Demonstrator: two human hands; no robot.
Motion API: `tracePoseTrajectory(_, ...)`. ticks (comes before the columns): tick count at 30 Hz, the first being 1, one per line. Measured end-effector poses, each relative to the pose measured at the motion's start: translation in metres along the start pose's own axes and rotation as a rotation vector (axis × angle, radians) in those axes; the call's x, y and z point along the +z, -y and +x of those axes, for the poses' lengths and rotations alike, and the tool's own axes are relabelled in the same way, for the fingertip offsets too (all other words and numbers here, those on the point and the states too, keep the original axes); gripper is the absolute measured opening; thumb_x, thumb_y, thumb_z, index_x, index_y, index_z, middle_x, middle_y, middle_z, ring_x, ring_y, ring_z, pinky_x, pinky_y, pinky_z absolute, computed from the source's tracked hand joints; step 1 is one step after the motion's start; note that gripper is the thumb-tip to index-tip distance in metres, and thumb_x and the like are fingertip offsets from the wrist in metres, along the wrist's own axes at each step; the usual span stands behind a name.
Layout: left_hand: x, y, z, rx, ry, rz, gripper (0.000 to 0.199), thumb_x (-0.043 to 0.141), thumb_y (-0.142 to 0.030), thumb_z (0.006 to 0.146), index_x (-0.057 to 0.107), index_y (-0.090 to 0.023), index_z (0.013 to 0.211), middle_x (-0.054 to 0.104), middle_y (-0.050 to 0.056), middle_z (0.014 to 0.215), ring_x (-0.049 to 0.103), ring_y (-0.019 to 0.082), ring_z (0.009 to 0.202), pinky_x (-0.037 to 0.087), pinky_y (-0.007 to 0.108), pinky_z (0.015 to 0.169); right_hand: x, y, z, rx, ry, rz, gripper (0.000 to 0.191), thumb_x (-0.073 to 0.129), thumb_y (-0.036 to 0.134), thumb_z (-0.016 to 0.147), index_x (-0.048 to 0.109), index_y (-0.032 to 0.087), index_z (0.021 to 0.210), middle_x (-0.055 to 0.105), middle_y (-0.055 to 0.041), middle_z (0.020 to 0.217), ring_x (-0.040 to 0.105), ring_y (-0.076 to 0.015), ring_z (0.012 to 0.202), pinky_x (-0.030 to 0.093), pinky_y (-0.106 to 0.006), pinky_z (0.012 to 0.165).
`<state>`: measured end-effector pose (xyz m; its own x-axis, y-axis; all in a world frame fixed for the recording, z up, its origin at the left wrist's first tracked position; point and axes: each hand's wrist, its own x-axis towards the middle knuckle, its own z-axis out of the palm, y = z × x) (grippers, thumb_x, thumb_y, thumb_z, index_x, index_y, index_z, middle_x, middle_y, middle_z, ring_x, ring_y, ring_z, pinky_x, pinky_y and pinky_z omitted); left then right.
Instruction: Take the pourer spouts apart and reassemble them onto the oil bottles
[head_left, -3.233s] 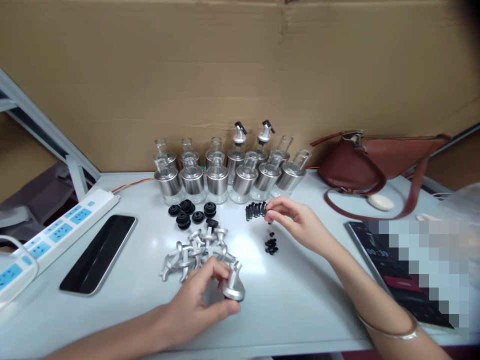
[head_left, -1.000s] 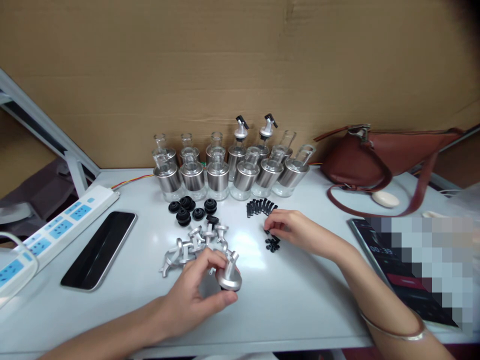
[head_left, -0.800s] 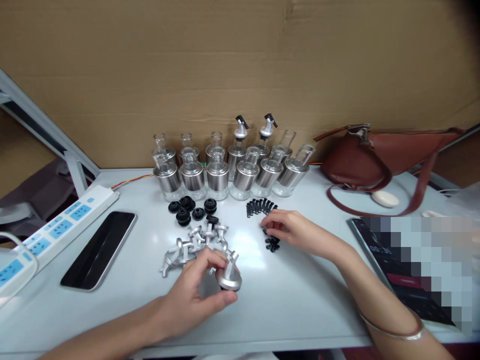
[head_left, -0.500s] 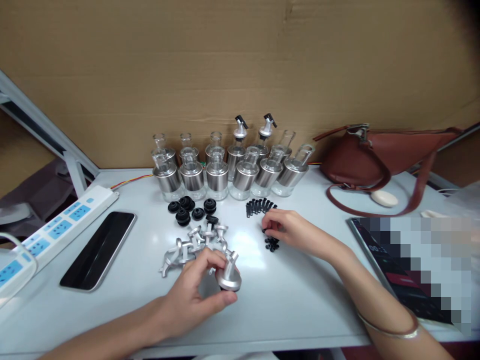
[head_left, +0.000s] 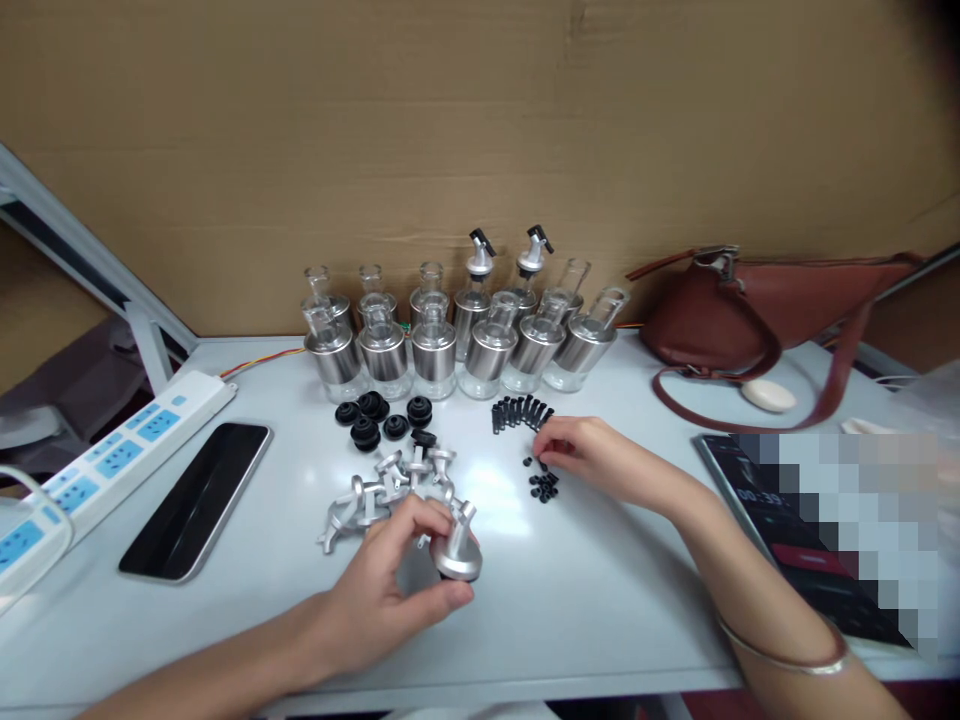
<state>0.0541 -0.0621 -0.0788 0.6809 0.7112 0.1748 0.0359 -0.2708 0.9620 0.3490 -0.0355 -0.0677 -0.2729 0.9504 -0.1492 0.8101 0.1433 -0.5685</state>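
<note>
My left hand is closed around a silver bottle pourer, its short spout pointing up and a dark part under its base. Over the table, the thumb and fingers of my right hand are pinched together, with a small black piece at their tips. Just below them lies a cluster of tiny black pieces. Small black levers lie in a row behind that hand. Loose silver spouts are heaped beyond my left hand, and several black ribbed stoppers lie farther back.
Glass bottles with steel bands stand in two rows at the back; two carry pourers. A power strip and a phone are at left. A brown bag, white oval object and tablet-like screen are at right.
My right hand has shifted slightly right, uncovering a single tiny black piece on the table. My left hand stays in place with the pourer.
</note>
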Motion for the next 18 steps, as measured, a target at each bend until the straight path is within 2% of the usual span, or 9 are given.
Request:
tracePoseTrajectory(7,0.0006,-0.0009,0.0012,0.005,-0.004,-0.003,0.025,0.059,-0.044,0.091,0.045,-0.023,0.095,0.060,0.005,0.094,0.059,0.020,0.086,0.044,0.033,0.076,0.0010,0.0003,0.0027,0.031,0.007,-0.034,0.025,0.042,0.012,0.086,0.066,0.018,0.081,0.071,-0.0065,0.084,0.063,-0.0192,0.076,0.045,-0.028,0.072)
tracePoseTrajectory(14,-0.0005,-0.0023,0.0007,0.002,-0.004,0.000,0.024,0.060,-0.042,0.090,0.046,-0.023,0.094,0.061,0.004,0.093,0.059,0.020,0.085,0.044,0.032,0.076,0.0021,0.0021,0.0021,0.089,0.011,-0.042,0.020,0.045,0.019,0.086,0.064,0.019,0.080,0.066,-0.0032,0.069,0.057,-0.0171,0.061,0.041,-0.026,0.059)
tracePoseTrajectory(18,-0.0002,-0.0027,0.0014,-0.008,-0.010,-0.004,0.024,0.061,-0.041,0.090,0.046,-0.023,0.094,0.060,0.004,0.093,0.058,0.020,0.085,0.044,0.032,0.076,0.0034,0.0023,0.0025,0.103,0.009,-0.059,0.022,0.042,0.021,0.089,0.061,0.019,0.076,0.065,-0.0038,0.067,0.056,-0.0176,0.060,0.040,-0.027,0.059)
